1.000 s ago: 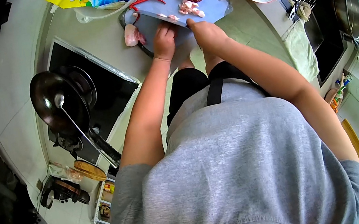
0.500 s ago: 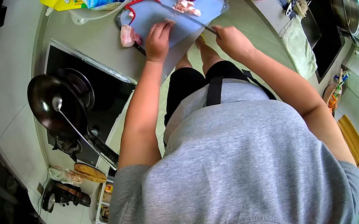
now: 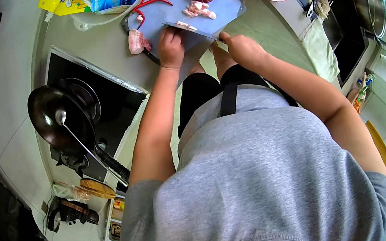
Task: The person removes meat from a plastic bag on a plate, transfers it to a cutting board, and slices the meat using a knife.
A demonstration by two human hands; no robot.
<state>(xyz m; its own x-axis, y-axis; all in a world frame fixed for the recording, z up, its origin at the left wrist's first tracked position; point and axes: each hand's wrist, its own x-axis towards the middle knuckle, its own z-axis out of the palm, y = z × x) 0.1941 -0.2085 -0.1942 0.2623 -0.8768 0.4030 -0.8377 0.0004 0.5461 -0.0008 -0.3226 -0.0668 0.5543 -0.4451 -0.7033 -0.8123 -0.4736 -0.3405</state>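
1. We see a knife (image 3: 197,31) over the blue cutting board (image 3: 229,10), upper middle of the frame; its long axis slants from upper left to lower right.
2. Our right hand (image 3: 244,49) is nearer the handle, at the knife's lower right end; that grip is closed around it.
3. Our left hand (image 3: 171,48) is nearer the blade's upper left end, fingers bent; we cannot tell whether that grip pinches anything.
4. A pale meat strip (image 3: 186,26) lies along the blade's upper side, up and right of our left hand.
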